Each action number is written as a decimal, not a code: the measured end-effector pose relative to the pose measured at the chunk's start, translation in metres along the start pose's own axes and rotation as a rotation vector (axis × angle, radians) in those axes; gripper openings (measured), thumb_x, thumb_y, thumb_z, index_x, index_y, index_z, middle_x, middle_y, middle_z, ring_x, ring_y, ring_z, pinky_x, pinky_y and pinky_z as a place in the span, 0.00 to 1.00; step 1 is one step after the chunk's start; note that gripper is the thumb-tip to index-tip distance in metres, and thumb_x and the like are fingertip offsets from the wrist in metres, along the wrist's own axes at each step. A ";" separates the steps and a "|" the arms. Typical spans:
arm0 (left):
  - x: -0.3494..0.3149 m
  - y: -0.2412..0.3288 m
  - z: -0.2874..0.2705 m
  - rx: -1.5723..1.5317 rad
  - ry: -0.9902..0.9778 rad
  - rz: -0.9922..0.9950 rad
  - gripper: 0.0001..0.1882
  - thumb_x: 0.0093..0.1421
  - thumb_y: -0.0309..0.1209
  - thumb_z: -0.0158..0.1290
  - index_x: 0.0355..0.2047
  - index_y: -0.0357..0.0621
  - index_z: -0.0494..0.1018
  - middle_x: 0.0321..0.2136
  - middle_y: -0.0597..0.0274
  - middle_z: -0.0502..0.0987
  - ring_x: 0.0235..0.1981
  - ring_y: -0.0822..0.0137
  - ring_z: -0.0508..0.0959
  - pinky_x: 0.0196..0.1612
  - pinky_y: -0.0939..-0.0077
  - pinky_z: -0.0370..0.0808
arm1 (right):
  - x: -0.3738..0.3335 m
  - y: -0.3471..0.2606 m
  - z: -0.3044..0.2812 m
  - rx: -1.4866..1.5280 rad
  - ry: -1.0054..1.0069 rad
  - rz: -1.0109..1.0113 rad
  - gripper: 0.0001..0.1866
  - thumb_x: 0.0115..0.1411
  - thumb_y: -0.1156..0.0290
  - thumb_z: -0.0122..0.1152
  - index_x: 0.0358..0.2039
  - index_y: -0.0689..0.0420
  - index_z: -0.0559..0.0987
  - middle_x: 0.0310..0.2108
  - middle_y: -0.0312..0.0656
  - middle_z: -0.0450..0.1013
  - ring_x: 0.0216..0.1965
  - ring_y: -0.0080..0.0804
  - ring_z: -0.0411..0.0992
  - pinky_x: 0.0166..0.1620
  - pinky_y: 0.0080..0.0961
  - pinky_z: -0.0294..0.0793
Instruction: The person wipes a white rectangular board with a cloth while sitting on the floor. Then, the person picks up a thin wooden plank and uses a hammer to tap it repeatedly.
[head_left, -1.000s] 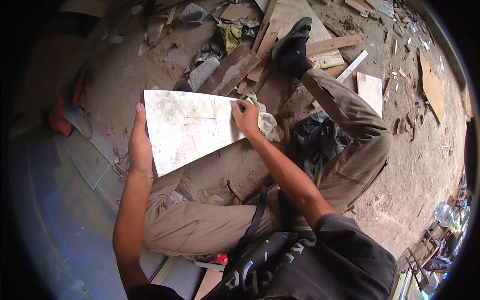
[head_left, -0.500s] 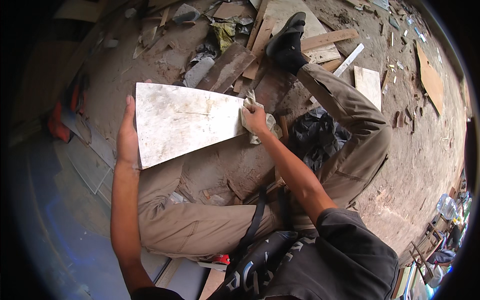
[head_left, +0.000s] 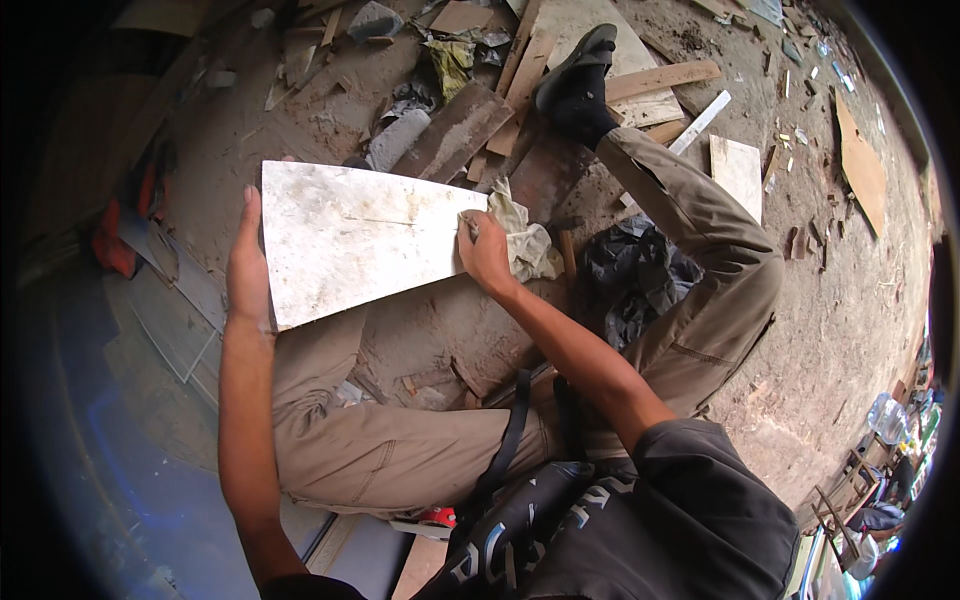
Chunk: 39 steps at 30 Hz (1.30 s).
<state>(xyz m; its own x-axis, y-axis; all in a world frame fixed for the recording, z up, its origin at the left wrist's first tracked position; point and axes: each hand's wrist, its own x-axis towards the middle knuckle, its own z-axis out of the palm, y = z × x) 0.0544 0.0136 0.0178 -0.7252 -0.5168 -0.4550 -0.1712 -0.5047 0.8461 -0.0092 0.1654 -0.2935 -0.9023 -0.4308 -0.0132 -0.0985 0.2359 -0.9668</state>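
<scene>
Over the left leg (head_left: pixel 400 450), the board (head_left: pixel 360 240) is spanning from the left hand (head_left: pixel 247 275), half-curled round its wide edge, to the right hand (head_left: pixel 486 252), nearly closed on its narrow end; whether that hand is pinching the cloth (head_left: pixel 530 245) alongside, I cannot tell. A slackening left grip could be letting the board tip.

Black short-sleeved T-shirt (head_left: pixel 690 510) with pale angular print (head_left: pixel 493 550), brown trousers (head_left: pixel 425 442), dark strap (head_left: pixel 513 430), black sock (head_left: pixel 583 112)
</scene>
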 end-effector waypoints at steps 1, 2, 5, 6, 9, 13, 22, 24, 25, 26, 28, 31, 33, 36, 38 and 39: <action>0.001 0.001 -0.002 -0.005 -0.013 -0.003 0.32 0.70 0.50 0.35 0.64 0.38 0.57 0.59 0.54 0.66 0.58 0.62 0.69 0.60 0.70 0.66 | -0.007 0.003 -0.002 -0.029 -0.046 0.043 0.12 0.56 0.76 0.57 0.41 0.65 0.77 0.36 0.56 0.73 0.38 0.53 0.73 0.42 0.40 0.72; 0.001 0.002 -0.003 -0.009 -0.027 -0.006 0.31 0.70 0.49 0.35 0.64 0.38 0.58 0.59 0.54 0.66 0.58 0.63 0.69 0.60 0.71 0.65 | -0.012 0.006 -0.004 -0.058 -0.092 0.087 0.12 0.57 0.76 0.56 0.42 0.65 0.76 0.36 0.56 0.73 0.38 0.53 0.73 0.42 0.40 0.72; -0.001 0.001 -0.003 -0.035 0.002 -0.013 0.31 0.70 0.49 0.35 0.64 0.37 0.58 0.59 0.55 0.66 0.59 0.63 0.69 0.61 0.70 0.64 | -0.013 -0.001 -0.009 0.012 -0.127 0.172 0.20 0.57 0.77 0.53 0.52 0.62 0.71 0.36 0.58 0.72 0.37 0.54 0.73 0.42 0.41 0.72; -0.001 0.001 -0.003 -0.027 0.000 -0.011 0.31 0.70 0.49 0.35 0.64 0.38 0.58 0.59 0.55 0.66 0.58 0.63 0.69 0.60 0.70 0.65 | -0.011 -0.006 -0.010 0.039 -0.116 0.189 0.22 0.57 0.77 0.52 0.54 0.61 0.70 0.36 0.58 0.72 0.37 0.54 0.72 0.42 0.41 0.72; -0.002 0.001 -0.001 -0.009 -0.004 -0.012 0.32 0.70 0.51 0.35 0.64 0.40 0.58 0.58 0.56 0.67 0.57 0.63 0.70 0.59 0.70 0.66 | -0.005 -0.002 -0.013 -0.070 -0.216 0.058 0.29 0.56 0.79 0.52 0.60 0.55 0.65 0.35 0.57 0.71 0.37 0.54 0.72 0.42 0.42 0.71; -0.001 0.001 0.000 -0.001 -0.002 -0.007 0.33 0.70 0.51 0.35 0.64 0.40 0.57 0.59 0.56 0.67 0.57 0.64 0.70 0.59 0.71 0.66 | -0.009 0.004 -0.010 -0.091 -0.229 0.016 0.34 0.55 0.81 0.50 0.64 0.49 0.62 0.36 0.58 0.69 0.36 0.54 0.71 0.42 0.43 0.71; -0.006 -0.002 0.001 0.031 0.005 0.005 0.32 0.70 0.49 0.34 0.65 0.39 0.57 0.61 0.57 0.64 0.59 0.64 0.67 0.62 0.71 0.62 | -0.003 -0.002 -0.018 -0.119 -0.340 0.008 0.37 0.56 0.82 0.49 0.67 0.48 0.56 0.38 0.60 0.68 0.39 0.57 0.70 0.45 0.45 0.68; -0.008 -0.003 0.002 0.060 0.007 0.014 0.32 0.70 0.50 0.34 0.65 0.39 0.57 0.60 0.57 0.65 0.59 0.65 0.67 0.62 0.72 0.62 | -0.002 -0.002 -0.021 -0.138 -0.342 -0.029 0.38 0.55 0.82 0.49 0.67 0.47 0.56 0.36 0.60 0.68 0.37 0.57 0.70 0.43 0.46 0.70; -0.008 -0.003 0.003 0.082 0.011 0.022 0.32 0.70 0.50 0.34 0.65 0.38 0.57 0.60 0.57 0.65 0.59 0.65 0.67 0.62 0.72 0.62 | -0.001 0.000 -0.022 -0.152 -0.351 -0.054 0.38 0.56 0.81 0.50 0.67 0.48 0.54 0.37 0.60 0.68 0.38 0.58 0.71 0.43 0.47 0.70; -0.009 -0.004 0.004 0.105 0.015 0.030 0.32 0.70 0.50 0.34 0.65 0.38 0.57 0.60 0.57 0.65 0.59 0.65 0.67 0.62 0.72 0.62 | -0.001 0.001 -0.022 -0.161 -0.359 -0.050 0.38 0.56 0.82 0.50 0.67 0.49 0.54 0.38 0.61 0.68 0.38 0.58 0.71 0.43 0.47 0.70; -0.010 -0.005 0.009 0.136 0.015 0.040 0.32 0.70 0.50 0.35 0.65 0.39 0.57 0.60 0.57 0.65 0.59 0.65 0.67 0.61 0.73 0.62 | -0.003 0.006 -0.022 -0.178 -0.375 -0.041 0.37 0.56 0.82 0.50 0.66 0.51 0.55 0.40 0.62 0.68 0.39 0.59 0.71 0.44 0.48 0.70; -0.008 -0.004 0.008 0.157 0.031 0.037 0.32 0.70 0.51 0.35 0.64 0.39 0.58 0.60 0.57 0.66 0.59 0.65 0.67 0.61 0.74 0.62 | 0.010 0.023 -0.028 -0.125 -0.419 -0.040 0.31 0.57 0.79 0.55 0.61 0.58 0.60 0.39 0.56 0.72 0.38 0.50 0.72 0.44 0.37 0.71; -0.004 0.001 0.009 0.172 0.048 0.031 0.33 0.70 0.51 0.36 0.64 0.39 0.59 0.60 0.57 0.66 0.59 0.65 0.68 0.61 0.74 0.62 | 0.009 0.048 -0.017 -0.049 -0.206 0.293 0.25 0.57 0.75 0.60 0.55 0.61 0.66 0.36 0.50 0.74 0.35 0.40 0.73 0.40 0.32 0.71; 0.006 0.010 -0.001 0.200 0.074 0.020 0.34 0.69 0.53 0.36 0.64 0.38 0.59 0.59 0.55 0.66 0.58 0.65 0.69 0.60 0.74 0.64 | 0.013 0.109 -0.012 0.054 -0.037 0.509 0.17 0.55 0.70 0.65 0.44 0.62 0.75 0.31 0.42 0.77 0.31 0.28 0.73 0.36 0.26 0.72; 0.016 0.009 -0.032 0.208 0.112 0.024 0.35 0.69 0.54 0.37 0.63 0.37 0.60 0.58 0.53 0.68 0.56 0.64 0.72 0.57 0.74 0.67 | 0.008 0.116 -0.015 0.061 0.008 0.523 0.14 0.55 0.68 0.67 0.37 0.62 0.78 0.29 0.39 0.77 0.29 0.24 0.73 0.36 0.25 0.72; 0.019 0.006 -0.059 0.171 0.157 0.009 0.35 0.68 0.55 0.38 0.61 0.36 0.62 0.55 0.52 0.71 0.53 0.63 0.74 0.55 0.73 0.70 | 0.006 0.105 -0.020 0.035 0.024 0.503 0.12 0.54 0.68 0.67 0.35 0.62 0.79 0.28 0.39 0.77 0.29 0.25 0.73 0.36 0.25 0.72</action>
<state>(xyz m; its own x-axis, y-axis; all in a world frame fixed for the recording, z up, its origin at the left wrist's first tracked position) 0.0792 -0.0403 -0.0021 -0.6165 -0.6289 -0.4737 -0.2854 -0.3823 0.8789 -0.0333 0.2050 -0.3903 -0.8441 -0.2506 -0.4741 0.3647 0.3798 -0.8501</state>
